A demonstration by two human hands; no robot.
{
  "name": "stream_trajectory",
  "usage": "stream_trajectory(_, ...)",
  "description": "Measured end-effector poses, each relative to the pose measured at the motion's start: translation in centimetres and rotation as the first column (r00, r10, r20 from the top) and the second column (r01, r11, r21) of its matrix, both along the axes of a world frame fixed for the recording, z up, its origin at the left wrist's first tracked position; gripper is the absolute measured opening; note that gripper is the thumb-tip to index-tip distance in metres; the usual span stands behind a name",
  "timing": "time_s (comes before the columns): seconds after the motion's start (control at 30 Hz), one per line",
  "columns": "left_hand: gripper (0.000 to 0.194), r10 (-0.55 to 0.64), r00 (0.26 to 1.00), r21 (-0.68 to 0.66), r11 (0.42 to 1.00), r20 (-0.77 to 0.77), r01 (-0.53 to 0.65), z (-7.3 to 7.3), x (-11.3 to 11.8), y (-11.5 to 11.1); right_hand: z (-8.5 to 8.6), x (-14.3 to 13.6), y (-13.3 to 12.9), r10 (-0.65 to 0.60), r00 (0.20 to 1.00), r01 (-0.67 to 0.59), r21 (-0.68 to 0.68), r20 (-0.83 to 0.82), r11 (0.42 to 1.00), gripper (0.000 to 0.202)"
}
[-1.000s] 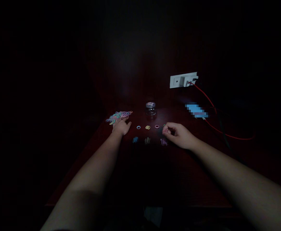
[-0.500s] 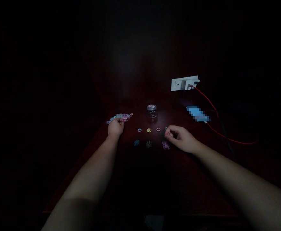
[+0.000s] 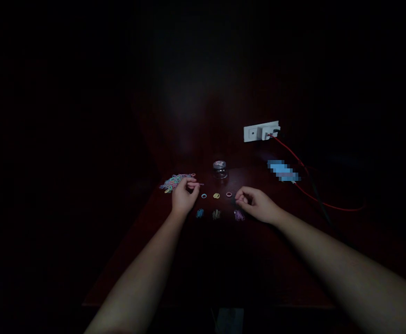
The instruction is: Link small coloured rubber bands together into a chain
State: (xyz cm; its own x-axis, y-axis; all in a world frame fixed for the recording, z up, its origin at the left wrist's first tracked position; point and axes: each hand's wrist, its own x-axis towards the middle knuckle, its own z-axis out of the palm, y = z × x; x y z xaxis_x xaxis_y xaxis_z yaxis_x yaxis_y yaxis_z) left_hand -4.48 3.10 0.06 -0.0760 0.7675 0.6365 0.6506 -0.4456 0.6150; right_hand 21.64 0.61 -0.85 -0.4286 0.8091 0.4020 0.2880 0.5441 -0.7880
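Observation:
My left hand (image 3: 185, 195) is closed in a pinch on a purplish hair tie (image 3: 201, 184) whose end sticks out past the fingertips. Just behind it lies a heap of mixed-colour hair ties (image 3: 170, 183). My right hand (image 3: 253, 202) rests with fingers curled together; whatever they hold, if anything, is hidden. Between the hands sit a blue hair tie (image 3: 204, 196), yellow hair ties (image 3: 216, 196) and a pink hair tie (image 3: 228, 195) in a row. Nearer me are a blue bunch (image 3: 199, 213), a dull brownish bunch (image 3: 216, 214) and a purple bunch (image 3: 239, 215).
A clear lidded jar (image 3: 219, 170) stands at the back of the dark red table (image 3: 203, 260). Right of it are a blurred-out phone-like object (image 3: 282, 170), a red cable (image 3: 328, 205) and a wall socket (image 3: 261, 131) with a charger.
My left hand has come away from the heap toward the right, with a hair tie in its fingers. My right hand stays nearly in place; the green ring beside it is now hidden. The view has shifted slightly.

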Motion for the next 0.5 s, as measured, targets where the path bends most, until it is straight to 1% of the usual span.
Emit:
stream_trajectory(0.07, 0.016, -0.122, 0.992, 0.001, 0.992, -0.018, 0.122, 0.6, 2.7, -1.3, 0.0, -0.1, 0.0, 0.011, 0.999, -0.011, -0.012, -0.031, 1.0, 0.022)
stream_trajectory(0.1, 0.014, -0.182, 0.983, -0.017, 0.983, -0.025, 0.181, 0.8, 3.9, -1.9, 0.0, -0.2, -0.1, 0.016, 0.999, -0.017, -0.016, -0.044, 1.0, 0.026)
stream_trajectory(0.17, 0.018, -0.292, 0.956, -0.074, 0.954, -0.016, 0.29, 0.9, 5.9, -3.0, 0.1, -0.2, -0.2, 0.023, 0.997, -0.024, -0.017, -0.071, 1.0, 0.032)
stream_trajectory(0.23, 0.018, -0.321, 0.947, -0.091, 0.943, 0.01, 0.32, 0.8, 7.0, -3.7, 0.4, -0.2, -0.4, 0.015, 0.996, -0.015, -0.007, -0.089, 1.0, 0.031)
stream_trajectory(0.3, 0.016, -0.318, 0.948, -0.086, 0.944, 0.015, 0.318, 0.7, 7.3, -4.1, 0.6, -0.2, -0.5, -0.007, 0.997, 0.008, 0.014, -0.071, 1.0, 0.025)
stream_trajectory(0.37, 0.014, -0.302, 0.953, -0.072, 0.951, -0.001, 0.301, 0.6, 7.1, -4.2, 0.8, -0.2, -0.7, -0.026, 0.999, 0.027, 0.032, -0.033, 0.999, 0.022)
stream_trajectory(0.5, 0.011, -0.296, 0.953, -0.083, 0.953, -0.065, 0.291, 0.7, 6.7, -4.2, 1.1, -0.3, -1.1, 0.01, 0.999, -0.009, 0.005, -0.032, 1.0, 0.021)
